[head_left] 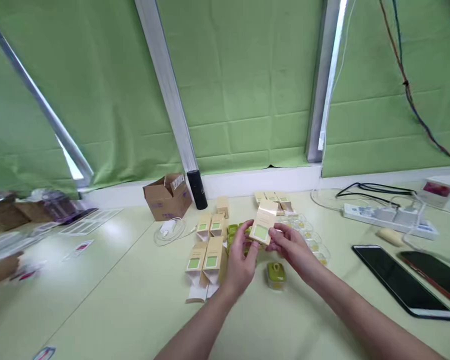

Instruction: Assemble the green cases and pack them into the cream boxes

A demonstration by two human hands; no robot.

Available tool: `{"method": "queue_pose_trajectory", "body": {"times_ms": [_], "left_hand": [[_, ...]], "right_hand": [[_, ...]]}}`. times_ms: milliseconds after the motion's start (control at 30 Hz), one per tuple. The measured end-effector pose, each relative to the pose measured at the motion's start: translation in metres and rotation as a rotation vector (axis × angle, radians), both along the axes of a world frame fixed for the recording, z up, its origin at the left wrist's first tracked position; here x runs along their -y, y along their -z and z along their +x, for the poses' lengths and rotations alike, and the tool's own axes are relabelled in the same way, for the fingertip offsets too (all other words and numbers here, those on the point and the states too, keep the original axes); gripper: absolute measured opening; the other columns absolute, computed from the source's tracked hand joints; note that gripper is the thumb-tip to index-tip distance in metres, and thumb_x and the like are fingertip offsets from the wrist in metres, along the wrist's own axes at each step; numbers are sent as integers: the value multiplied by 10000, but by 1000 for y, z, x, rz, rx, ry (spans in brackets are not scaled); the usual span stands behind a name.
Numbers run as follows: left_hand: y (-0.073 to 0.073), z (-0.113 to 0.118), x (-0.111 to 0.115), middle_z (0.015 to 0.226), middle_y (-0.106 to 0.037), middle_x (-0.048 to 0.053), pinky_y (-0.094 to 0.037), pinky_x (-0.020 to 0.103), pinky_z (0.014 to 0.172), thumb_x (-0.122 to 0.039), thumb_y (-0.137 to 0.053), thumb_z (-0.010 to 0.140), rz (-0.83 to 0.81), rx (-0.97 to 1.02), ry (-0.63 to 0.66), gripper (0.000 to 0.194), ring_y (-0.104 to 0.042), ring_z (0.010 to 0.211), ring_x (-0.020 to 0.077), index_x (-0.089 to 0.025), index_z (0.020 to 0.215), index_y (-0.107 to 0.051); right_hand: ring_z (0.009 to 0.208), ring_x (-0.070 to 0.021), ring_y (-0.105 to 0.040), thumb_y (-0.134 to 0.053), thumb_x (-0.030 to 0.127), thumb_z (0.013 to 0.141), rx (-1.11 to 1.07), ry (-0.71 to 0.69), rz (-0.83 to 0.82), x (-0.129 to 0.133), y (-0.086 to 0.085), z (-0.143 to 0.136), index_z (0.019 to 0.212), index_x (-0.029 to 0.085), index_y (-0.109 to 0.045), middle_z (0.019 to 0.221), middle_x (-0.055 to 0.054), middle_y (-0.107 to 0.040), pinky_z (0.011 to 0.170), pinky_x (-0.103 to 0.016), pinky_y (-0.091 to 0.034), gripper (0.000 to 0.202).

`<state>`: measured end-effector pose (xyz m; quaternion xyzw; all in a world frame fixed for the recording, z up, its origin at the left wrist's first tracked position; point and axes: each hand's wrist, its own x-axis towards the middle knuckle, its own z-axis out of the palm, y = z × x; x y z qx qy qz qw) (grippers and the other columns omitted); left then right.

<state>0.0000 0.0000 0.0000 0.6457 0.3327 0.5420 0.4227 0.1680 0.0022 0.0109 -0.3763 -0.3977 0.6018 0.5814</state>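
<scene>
Between my two hands, above the table, is a small cream cardboard box with a pale green window near its lower end. My left hand grips its left edge, fingers behind and thumb below. On the right edge, my right hand pinches the box with thumb and fingers. Below the hands a small clear container with an olive-green lid stands on the table. More green-lidded containers sit behind my left hand, partly hidden. Left of it stand several similar cream boxes, the front ones with end flaps open.
Clear plastic cups lie behind my right hand. At right are a black tablet, a dark phone and a power strip. A brown carton and black cylinder stand at the back. Another person's hand is far left.
</scene>
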Motion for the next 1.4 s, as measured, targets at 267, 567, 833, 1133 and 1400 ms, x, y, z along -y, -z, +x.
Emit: {"method": "queue_pose_trajectory", "body": {"times_ms": [267, 567, 833, 1133, 1400], "left_hand": [[6, 2, -2, 1440, -601, 139, -533, 429, 1010, -461, -608, 1011, 8, 31, 51, 503, -634, 1227, 300, -257, 1455, -490], [0, 8, 0, 1324, -613, 119, -533, 409, 1017, -348, -626, 971, 40, 138, 66, 404, -629, 1200, 270, -234, 1336, -497], [1, 9, 0, 1321, -643, 111, -579, 372, 897, -101, -555, 766, -21, 145, 85, 615, -665, 1143, 262, -233, 1364, -503], [9, 5, -4, 1390, -602, 116, -573, 404, 951, -56, -539, 785, 48, 16, 0, 651, -651, 1186, 265, -255, 1404, -500], [10, 2, -2, 1424, -525, 90, -460, 466, 1116, -29, -626, 793, 235, -290, -164, 700, -545, 1299, 276, -296, 1423, -479]], "right_hand": [[703, -164, -691, -933, 621, 638, 65, -16, 89, -3, 1, 4, 1065, 216, -650, 909, -57, -815, 718, -316, -556, 653], [757, -186, -709, -924, 613, 665, 101, -30, 153, 2, -3, 1, 1069, 232, -637, 916, -63, -816, 754, -337, -575, 625], [799, -225, -765, -907, 626, 689, 38, -24, 103, -1, 2, 3, 1053, 222, -664, 925, -77, -826, 745, -345, -599, 596], [708, -194, -735, -927, 557, 711, -74, -39, 73, -2, 3, 4, 1043, 210, -678, 771, -43, -791, 694, -320, -583, 541], [649, -139, -674, -958, 544, 671, -189, -5, 20, -3, 5, 5, 973, 223, -666, 762, -11, -763, 630, -259, -552, 528]]}}
